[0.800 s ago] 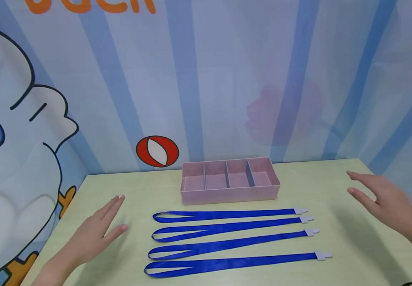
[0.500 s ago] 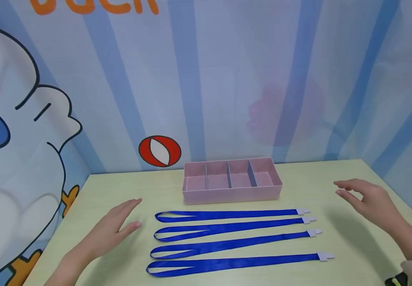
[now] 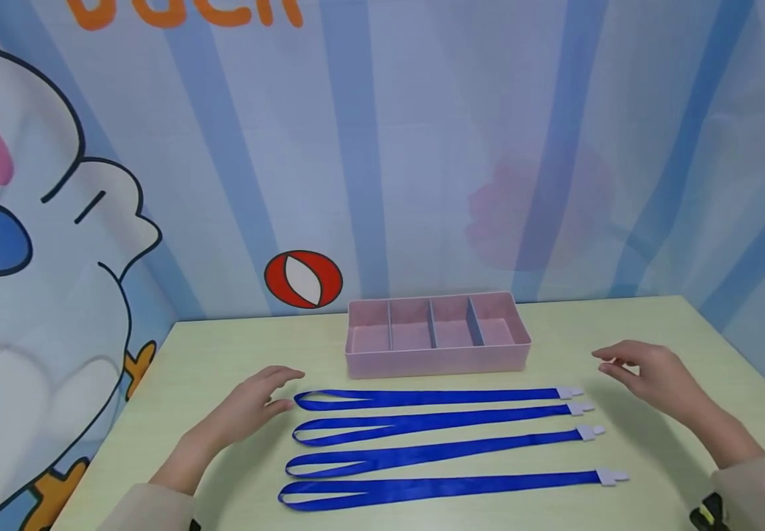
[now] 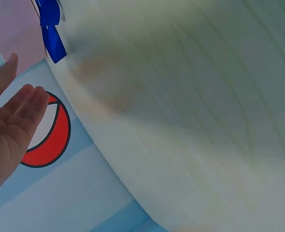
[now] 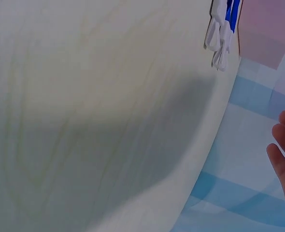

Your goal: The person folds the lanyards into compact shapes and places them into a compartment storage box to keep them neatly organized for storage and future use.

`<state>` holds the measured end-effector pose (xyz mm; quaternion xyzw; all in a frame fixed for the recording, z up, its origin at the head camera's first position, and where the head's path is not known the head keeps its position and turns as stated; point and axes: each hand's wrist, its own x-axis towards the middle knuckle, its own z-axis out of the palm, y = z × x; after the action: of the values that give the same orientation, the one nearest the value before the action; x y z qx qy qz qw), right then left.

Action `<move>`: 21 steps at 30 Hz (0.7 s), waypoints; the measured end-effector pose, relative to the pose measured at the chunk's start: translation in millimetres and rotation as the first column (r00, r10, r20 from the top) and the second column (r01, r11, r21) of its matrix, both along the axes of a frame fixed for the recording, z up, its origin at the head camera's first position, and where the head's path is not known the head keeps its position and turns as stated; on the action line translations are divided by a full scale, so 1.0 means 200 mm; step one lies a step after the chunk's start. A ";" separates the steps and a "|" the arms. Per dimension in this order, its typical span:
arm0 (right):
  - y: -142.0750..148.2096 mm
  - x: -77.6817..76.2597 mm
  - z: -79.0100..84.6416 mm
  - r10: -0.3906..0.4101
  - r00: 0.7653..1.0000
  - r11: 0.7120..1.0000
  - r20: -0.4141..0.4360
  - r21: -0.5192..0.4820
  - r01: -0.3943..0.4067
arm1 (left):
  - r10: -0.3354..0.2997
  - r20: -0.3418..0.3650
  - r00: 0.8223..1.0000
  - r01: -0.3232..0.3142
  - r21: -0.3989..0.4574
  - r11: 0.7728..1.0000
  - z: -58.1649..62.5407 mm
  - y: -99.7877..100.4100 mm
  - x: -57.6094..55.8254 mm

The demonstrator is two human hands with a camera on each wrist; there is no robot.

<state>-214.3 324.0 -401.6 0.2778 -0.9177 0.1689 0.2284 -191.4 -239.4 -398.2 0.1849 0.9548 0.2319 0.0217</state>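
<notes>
- Four flat, blue ribbon lanyards (image 3: 435, 487) with white plastic clips (image 3: 608, 478) lie on the pale yellow tabletop (image 3: 236, 346), in near-parallel rows, apart from one another. Looped ends face left; clip ends face right.
- The left hand (image 3: 249, 405) is held above the tabletop, just beside the looped end of the rearmost lanyard. Its fingers extend together, the thumb set wide of them; it holds nothing.
- The right hand (image 3: 654, 376) is held above the tabletop, near the clips on their right side. Its fingers bend loosely, with a narrow gap to the thumb; it holds nothing.
- A pink rectangular box (image 3: 438, 361), divided into four compartments by three grey partitions, stands behind the lanyards.
</notes>
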 end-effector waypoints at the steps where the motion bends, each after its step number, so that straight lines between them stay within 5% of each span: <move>1: -0.01 0.00 0.00 0.006 1.000 1.000 0.024 0.000 -0.006 | 0.002 0.008 1.000 -0.002 0.005 1.000 -0.01 0.01 -0.01; 10: -0.05 -0.04 -0.04 0.059 0.981 0.998 0.186 0.027 -0.065 | -0.018 0.068 0.998 0.016 0.026 1.000 -0.05 0.02 -0.07; 21: -0.11 -0.09 -0.11 0.059 0.929 0.997 0.364 0.031 -0.075 | -0.039 0.106 0.994 0.037 0.027 0.999 -0.11 0.05 -0.12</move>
<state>-232.9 301.0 -422.7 0.2780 -0.9376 0.2045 0.0427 -216.2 -230.0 -419.3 0.1906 0.9455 0.2531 0.0746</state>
